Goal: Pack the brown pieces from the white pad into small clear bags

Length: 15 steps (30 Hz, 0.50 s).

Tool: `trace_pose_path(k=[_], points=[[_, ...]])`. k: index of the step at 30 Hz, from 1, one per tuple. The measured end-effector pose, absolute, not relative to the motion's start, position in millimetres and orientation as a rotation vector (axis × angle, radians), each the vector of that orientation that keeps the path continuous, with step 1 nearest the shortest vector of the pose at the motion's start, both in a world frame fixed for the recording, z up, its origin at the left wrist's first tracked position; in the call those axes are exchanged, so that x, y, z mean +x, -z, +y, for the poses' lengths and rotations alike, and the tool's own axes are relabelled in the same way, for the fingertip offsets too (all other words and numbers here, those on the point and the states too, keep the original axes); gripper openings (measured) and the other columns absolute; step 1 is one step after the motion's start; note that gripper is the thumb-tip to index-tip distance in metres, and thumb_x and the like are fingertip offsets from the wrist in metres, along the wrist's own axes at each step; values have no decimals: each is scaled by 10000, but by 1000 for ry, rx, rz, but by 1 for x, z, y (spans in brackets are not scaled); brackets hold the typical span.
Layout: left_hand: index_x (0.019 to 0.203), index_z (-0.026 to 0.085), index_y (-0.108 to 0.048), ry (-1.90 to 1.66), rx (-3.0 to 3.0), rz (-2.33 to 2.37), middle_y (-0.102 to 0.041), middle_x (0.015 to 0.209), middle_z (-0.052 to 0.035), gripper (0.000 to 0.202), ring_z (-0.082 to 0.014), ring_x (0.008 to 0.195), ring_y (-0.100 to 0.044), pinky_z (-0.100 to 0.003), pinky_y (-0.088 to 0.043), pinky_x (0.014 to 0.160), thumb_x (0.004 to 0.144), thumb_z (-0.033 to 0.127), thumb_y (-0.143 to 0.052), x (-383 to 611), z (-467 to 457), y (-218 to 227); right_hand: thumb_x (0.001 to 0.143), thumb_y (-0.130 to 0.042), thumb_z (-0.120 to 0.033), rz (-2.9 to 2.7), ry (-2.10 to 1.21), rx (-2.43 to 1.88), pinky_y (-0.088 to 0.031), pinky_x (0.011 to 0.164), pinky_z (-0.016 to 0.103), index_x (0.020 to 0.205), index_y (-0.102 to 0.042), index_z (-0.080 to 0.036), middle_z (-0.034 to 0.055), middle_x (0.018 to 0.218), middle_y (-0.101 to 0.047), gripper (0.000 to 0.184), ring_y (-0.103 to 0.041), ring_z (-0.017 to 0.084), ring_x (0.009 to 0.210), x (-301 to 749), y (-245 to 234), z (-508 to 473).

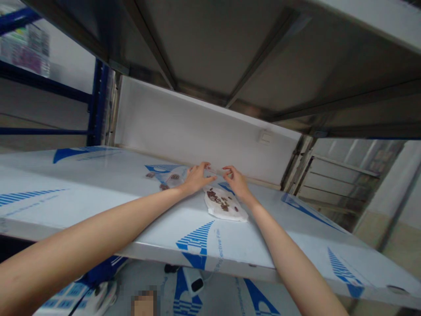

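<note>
Clear plastic strip (211, 170) pinched by left hand (197, 179), right hand (236, 182) beside

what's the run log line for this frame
left hand: pinching clear plastic strip | right hand: beside strip | nearby: white sheet with brown pieces, clear bag | surface: film-covered table

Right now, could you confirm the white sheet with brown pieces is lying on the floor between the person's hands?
Not the floor: the white sheet lies on the filmed shelf top, as the head view shows, between the left hand and right hand.
</note>
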<state>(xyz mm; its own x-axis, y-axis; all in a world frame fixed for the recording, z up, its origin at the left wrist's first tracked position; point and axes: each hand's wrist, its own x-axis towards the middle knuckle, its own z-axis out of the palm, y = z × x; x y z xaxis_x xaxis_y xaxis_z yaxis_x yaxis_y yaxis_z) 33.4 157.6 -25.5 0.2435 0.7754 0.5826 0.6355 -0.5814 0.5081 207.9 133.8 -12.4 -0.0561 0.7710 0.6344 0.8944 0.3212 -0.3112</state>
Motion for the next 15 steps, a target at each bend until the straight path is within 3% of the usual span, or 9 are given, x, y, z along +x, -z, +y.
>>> trace_pose_path(k=[2, 4, 9, 15], points=[[1290, 190, -434, -1255, 2325, 1350, -578, 1304, -94, 526, -264, 1255, -483, -414, -345, 1053, 835, 407, -587, 31, 158, 24, 835, -541, -196, -2005, 242, -1536, -389, 934, 351, 1294, -533, -181, 94, 1182, -659, 460, -592, 214, 1059, 207, 23, 135], [1299, 192, -424, -1250, 2340, 1327, -558, 1330, -96, 551, -269, 1263, -471, -419, -334, 1057, 826, 413, -600, 31, 157, 24, 845, -556, -212, -2162, 289, -1591, -339, 993, 394, 1288, -551, -211, 99, 1288, -604, 443, -524, 240, 1188, 203, 30, 133], [1284, 201, -445, -1234, 2412, 1291, -540, 1355, -94, 529, -281, 1266, -460, -430, -309, 1066, 809, 374, -604, 32, 155, 26, 883, -544, -260, -2325, 380, -1703, -288, 995, 429, 991, -726, -241, 83, 1144, -679, 213, -535, 270, 1155, 196, 28, 128], [1278, 206, -452, -1209, 2435, 1289, -550, 1342, -94, 526, -286, 1254, -472, -434, -300, 1069, 807, 381, -606, 34, 157, 26, 865, -586, -239, -2334, 539, -1686, -247, 993, 448, 945, -729, -210, 107, 1123, -667, 166, -508, 271, 1151, 197, 26, 129]])
